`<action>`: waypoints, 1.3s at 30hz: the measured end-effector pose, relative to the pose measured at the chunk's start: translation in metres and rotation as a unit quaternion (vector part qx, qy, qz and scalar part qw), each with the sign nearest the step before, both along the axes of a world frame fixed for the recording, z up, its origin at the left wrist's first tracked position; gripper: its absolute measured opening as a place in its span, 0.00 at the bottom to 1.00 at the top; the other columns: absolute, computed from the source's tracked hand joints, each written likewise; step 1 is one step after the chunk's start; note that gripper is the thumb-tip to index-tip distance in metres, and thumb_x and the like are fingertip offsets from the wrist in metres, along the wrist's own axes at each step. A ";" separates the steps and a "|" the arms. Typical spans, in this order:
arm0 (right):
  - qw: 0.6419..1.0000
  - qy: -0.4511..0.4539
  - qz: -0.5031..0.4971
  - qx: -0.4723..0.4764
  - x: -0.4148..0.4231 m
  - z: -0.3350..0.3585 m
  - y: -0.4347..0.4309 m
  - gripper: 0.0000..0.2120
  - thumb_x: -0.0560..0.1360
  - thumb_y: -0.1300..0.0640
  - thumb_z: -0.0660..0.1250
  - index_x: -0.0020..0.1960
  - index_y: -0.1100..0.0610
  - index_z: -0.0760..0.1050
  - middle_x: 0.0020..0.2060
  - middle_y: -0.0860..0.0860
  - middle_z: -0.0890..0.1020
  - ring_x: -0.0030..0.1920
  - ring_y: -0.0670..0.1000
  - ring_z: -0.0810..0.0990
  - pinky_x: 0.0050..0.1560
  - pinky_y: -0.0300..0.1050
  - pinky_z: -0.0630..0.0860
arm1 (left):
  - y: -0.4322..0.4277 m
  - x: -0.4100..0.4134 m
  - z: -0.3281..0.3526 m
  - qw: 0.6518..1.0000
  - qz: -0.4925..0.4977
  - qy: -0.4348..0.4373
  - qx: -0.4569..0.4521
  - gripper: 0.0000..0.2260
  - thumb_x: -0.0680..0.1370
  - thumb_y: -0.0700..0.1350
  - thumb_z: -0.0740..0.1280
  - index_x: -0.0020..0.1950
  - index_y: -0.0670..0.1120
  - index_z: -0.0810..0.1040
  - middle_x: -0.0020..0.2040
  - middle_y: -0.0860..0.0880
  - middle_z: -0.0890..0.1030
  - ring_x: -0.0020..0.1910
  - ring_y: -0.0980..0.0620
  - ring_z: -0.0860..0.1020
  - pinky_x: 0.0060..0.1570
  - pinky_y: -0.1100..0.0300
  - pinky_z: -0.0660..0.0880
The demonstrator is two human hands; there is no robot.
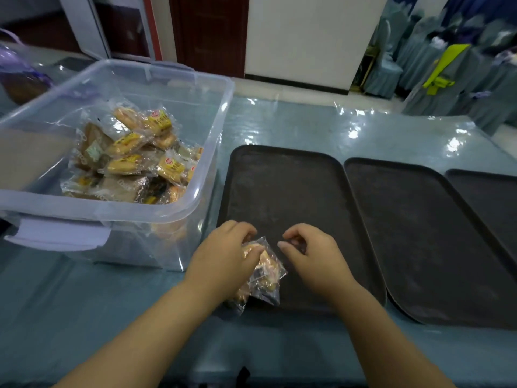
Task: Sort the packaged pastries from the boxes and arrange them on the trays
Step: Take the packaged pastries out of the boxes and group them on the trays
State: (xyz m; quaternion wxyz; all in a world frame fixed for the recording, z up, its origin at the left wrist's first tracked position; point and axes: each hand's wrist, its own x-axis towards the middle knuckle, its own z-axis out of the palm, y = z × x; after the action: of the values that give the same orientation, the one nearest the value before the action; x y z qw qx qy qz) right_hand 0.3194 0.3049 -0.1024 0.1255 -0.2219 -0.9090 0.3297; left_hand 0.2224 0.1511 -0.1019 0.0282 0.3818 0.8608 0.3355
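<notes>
While the wrapped pastries (265, 273) lay over the near left corner of the leftmost tray (293, 191), they were gripped by the left hand (223, 256). The right hand (310, 253) was poised just beside them, fingers curled, nothing held. More packets (134, 155) were heaped in the clear box (221, 88).

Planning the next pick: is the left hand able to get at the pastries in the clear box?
Likely yes: the clear box stands open beside the left hand, though that hand now holds packets.
</notes>
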 end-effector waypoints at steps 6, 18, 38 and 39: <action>0.992 0.103 0.076 -0.002 -0.020 0.064 0.017 0.02 0.73 0.54 0.70 0.46 0.48 0.78 0.39 0.43 0.80 0.42 0.41 0.78 0.42 0.34 0.75 | 0.007 -0.002 0.079 0.996 -0.058 0.027 0.061 0.10 0.74 0.51 0.67 0.55 0.56 0.76 0.47 0.60 0.76 0.48 0.63 0.74 0.46 0.71 0.71; 0.959 0.091 0.264 0.055 -0.102 0.157 -0.023 0.05 0.74 0.48 0.67 0.50 0.46 0.77 0.43 0.40 0.80 0.46 0.39 0.78 0.48 0.39 0.77 | -0.091 -0.095 0.143 0.997 0.049 0.057 -0.025 0.05 0.73 0.52 0.68 0.48 0.58 0.77 0.42 0.60 0.79 0.41 0.65 0.77 0.39 0.68 0.74; 0.893 -0.261 0.296 0.216 -0.265 0.104 -0.138 0.19 0.75 0.46 0.67 0.62 0.51 0.69 0.54 0.48 0.78 0.50 0.50 0.76 0.48 0.45 0.74 | -0.171 -0.260 0.087 0.847 -0.199 0.007 -0.493 0.14 0.72 0.54 0.70 0.56 0.58 0.74 0.53 0.58 0.77 0.51 0.54 0.76 0.52 0.53 0.77; 0.889 -0.274 0.300 0.212 -0.267 0.098 -0.139 0.18 0.75 0.47 0.68 0.61 0.51 0.70 0.53 0.49 0.78 0.49 0.51 0.76 0.48 0.45 0.74 | -0.170 -0.260 0.083 0.836 -0.216 0.016 -0.503 0.15 0.73 0.54 0.69 0.59 0.57 0.74 0.54 0.56 0.78 0.51 0.53 0.77 0.52 0.52 0.77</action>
State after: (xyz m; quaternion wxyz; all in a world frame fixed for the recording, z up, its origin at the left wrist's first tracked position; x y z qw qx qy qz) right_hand 0.0523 0.1657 -0.0048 -0.1889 0.0115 -0.9789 0.0768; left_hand -0.0376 -0.0185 -0.0192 0.2748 0.4961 0.8070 -0.1648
